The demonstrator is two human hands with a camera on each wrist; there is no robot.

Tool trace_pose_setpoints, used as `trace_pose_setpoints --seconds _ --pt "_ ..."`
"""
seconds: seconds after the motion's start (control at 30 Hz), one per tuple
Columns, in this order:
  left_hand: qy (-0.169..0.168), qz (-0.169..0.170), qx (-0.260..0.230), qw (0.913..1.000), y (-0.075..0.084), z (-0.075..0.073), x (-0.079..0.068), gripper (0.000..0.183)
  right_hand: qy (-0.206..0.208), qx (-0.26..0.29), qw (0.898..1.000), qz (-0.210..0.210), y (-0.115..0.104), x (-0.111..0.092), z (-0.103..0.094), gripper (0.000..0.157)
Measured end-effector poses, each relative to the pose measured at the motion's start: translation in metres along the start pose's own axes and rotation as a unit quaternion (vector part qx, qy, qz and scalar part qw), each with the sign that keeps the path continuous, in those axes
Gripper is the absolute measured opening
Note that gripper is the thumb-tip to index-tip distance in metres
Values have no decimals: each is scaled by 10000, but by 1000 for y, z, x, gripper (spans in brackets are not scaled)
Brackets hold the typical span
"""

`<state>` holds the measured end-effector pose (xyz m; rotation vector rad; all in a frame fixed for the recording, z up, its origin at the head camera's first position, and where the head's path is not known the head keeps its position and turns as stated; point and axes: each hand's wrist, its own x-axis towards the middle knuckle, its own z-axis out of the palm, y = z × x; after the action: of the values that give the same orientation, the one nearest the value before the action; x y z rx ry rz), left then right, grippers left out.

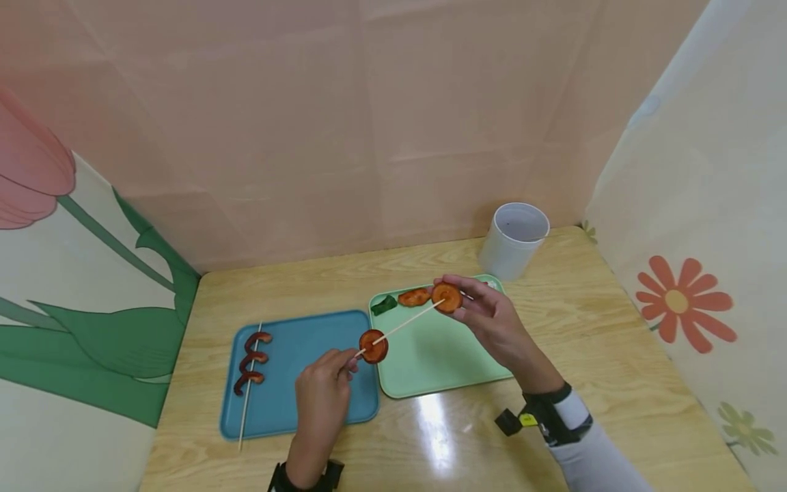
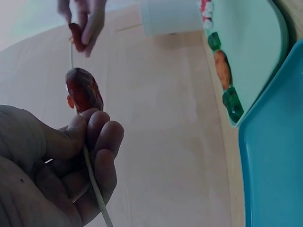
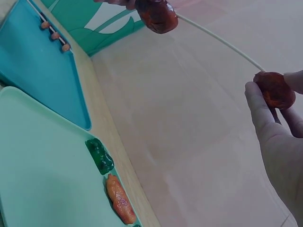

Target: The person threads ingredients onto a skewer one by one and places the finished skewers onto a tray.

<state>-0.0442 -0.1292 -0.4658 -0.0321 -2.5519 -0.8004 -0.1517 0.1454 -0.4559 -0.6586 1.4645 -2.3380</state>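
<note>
My left hand [image 1: 322, 391] pinches a thin wooden skewer [image 1: 407, 321] between thumb and fingers, its lower end running past the palm in the left wrist view. Threaded on it, right by those fingertips, is a round brown piece like a mushroom cap [image 1: 373, 350]. A second such mushroom-like piece [image 3: 274, 91] is held by the fingers and thumb of my right hand [image 1: 494, 322], with the skewer's far end meeting its face. Both hands are raised above the green tray [image 1: 430, 369]. The skewer slants up to the right and bends slightly in the right wrist view.
On the blue tray [image 1: 307, 335] at left lies another skewer bearing a curly dark red tentacle-like piece [image 1: 253, 357]. A green piece [image 1: 384, 305] and an orange-brown piece [image 1: 414, 296] line the green tray's back edge. Behind it stands a white cup [image 1: 513, 242].
</note>
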Motion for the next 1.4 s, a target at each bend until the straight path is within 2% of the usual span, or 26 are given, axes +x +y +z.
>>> trace_pose_setpoints --seconds 0.3,0.5,0.7,0.87,1.1,1.17,1.2,1.23,1.27,1.3,1.33,1.37,1.4 --pt "31 49 -21 10000 0 0 1 13 -155 -87 9997 -165 2 1 -1 48" --pt "57 131 -34 9999 2 0 2 12 64 -671 9977 52 2 2 7 51" --pt "68 310 -140 9994 7 1 4 15 43 -712 9970 300 7 4 15 49" --pt "116 441 -128 9989 11 3 5 18 -108 -708 9968 356 17 5 25 47" --pt "222 566 -148 9980 11 5 6 14 -549 -503 9972 102 28 6 40 53" --pt "229 545 -133 9982 10 4 6 13 -582 -742 9955 78 29 6 39 55" --pt "238 530 -122 9982 10 4 6 14 -558 -1039 9930 113 29 5 36 57" --pt "241 514 -96 9983 9 3 5 14 -491 -1473 9877 186 29 4 33 56" --pt "250 505 -80 9984 8 2 5 14 -406 -2031 9780 259 29 3 28 56" --pt "265 488 -65 9984 7 1 4 15 -315 -2689 9620 344 28 2 21 57" --pt "279 465 -36 9985 5 1 4 15 -208 -3373 9399 485 28 -1 14 58" --pt "292 434 -17 9986 4 0 3 15 -122 -4083 9103 670 28 -4 6 58" --pt "306 398 -3 9987 2 -1 3 15 -51 -4786 8735 886 27 -8 -3 58"
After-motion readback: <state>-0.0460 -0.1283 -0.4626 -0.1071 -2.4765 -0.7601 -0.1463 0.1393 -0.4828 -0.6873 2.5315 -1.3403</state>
